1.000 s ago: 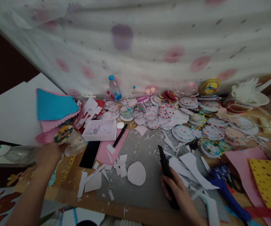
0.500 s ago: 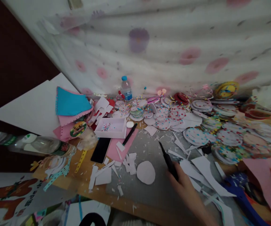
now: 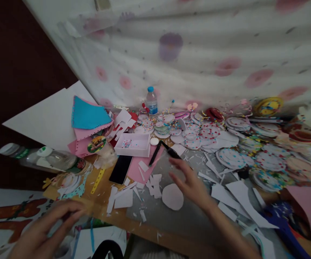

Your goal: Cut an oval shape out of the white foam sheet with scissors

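My right hand (image 3: 190,181) hovers over the grey mat (image 3: 168,223) with its fingers apart and nothing in them. Just beyond its fingertips lies a slim black pointed tool (image 3: 174,153), beside a black pen-like stick (image 3: 155,153). Under the hand's left side is a cut white paper circle (image 3: 172,197). My left hand (image 3: 50,230), slightly blurred, is over the table's front left edge. Its fingers are loosely bent, with a gap to the thumb, and no object shows in it. White paper strips (image 3: 153,185) lie left of the circle.
Piles of white discs with coloured dots (image 3: 231,158) line the back and right. A white box (image 3: 132,145) stands behind a black phone (image 3: 120,169). Plastic bottles (image 3: 61,160) lie at left; a small water bottle (image 3: 152,101) stands behind. Blue-handled scissors (image 3: 282,223) lie at right.
My right hand has let go of the black pointed tool, which now lies farther back beside the black stick. My left hand has come into view at lower left. The view has shifted slightly.
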### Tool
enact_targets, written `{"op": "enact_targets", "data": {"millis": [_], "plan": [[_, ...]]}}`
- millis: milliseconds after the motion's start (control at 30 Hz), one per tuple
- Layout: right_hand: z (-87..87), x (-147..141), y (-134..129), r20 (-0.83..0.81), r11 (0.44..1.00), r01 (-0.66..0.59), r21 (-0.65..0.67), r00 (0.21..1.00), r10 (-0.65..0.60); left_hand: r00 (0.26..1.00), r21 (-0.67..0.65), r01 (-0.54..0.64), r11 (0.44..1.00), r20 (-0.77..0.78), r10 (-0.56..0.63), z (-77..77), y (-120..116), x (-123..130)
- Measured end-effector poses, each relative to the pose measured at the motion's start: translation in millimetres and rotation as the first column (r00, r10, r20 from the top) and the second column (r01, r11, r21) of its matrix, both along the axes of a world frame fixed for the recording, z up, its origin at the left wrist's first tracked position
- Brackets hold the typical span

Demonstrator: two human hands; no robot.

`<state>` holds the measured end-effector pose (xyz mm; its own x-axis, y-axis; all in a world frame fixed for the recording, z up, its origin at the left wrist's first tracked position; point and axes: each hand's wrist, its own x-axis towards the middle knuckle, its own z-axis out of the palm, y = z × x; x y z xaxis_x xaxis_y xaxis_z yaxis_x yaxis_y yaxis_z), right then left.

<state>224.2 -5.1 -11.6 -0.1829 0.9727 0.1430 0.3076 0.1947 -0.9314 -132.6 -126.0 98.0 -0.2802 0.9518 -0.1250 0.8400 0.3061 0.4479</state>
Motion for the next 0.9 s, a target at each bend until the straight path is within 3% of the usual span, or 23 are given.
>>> {"op": "enact_targets", "data": {"millis": [33,67,133,167,233,333,400,467,567,733,900], "plan": [[10.4,-2.5,-9.9,-0.069,0.996,-0.083,-0.033,0.994,0.08,0.996,-0.005,0.048,0.999,0.081,-0.047,-2.1,9.3,14.7],[19.5,-4.8,-19.2,-0.272,0.963,-0.244,-0.116,0.94,0.205,0.982,-0.022,0.111,0.994,0.154,-0.107,-4.8,18.5,30.7],[31.6,-7.8,-33.4,-0.506,0.916,-0.365,-0.167,0.829,0.238,0.942,-0.047,0.217,0.975,0.27,-0.197,-12.0,34.8,64.2],[34.0,-7.5,-37.7,-0.572,0.916,-0.36,-0.176,0.795,0.202,0.914,-0.059,0.278,0.959,0.325,-0.244,-16.5,40.9,80.4],[32.4,-1.6,-41.3,-0.598,0.952,-0.241,-0.19,0.797,0.082,0.85,-0.062,0.375,0.925,0.421,-0.316,-26.4,48.8,107.6],[22.3,20.8,-40.4,-0.571,0.967,-0.04,-0.251,0.813,-0.114,0.785,-0.104,0.474,0.874,0.501,-0.366,-42.0,54.8,123.0],[16.4,41.1,-40.2,-0.552,0.942,0.128,-0.311,0.782,-0.289,0.806,-0.099,0.466,0.879,0.458,-0.376,-53.0,61.5,111.9],[13.4,61.0,-41.9,-0.543,0.884,0.312,-0.35,0.701,-0.462,0.886,-0.034,0.373,0.927,0.309,-0.345,-65.0,74.2,86.7],[12.8,82.7,-47.7,-0.541,0.806,0.485,-0.339,0.601,-0.589,0.992,0.122,0.108,0.987,-0.078,-0.099,-82.9,103.1,38.7],[15.3,96.7,-60.1,-0.47,0.749,0.593,-0.296,0.592,-0.655,0.945,0.086,-0.073,0.994,-0.311,0.097,-102.0,155.7,-18.2],[16.4,104.7,-66.1,-0.47,0.715,0.648,-0.264,0.561,-0.681,0.909,-0.09,-0.14,0.986,-0.406,0.092,-114.5,193.2,-41.7]]}}
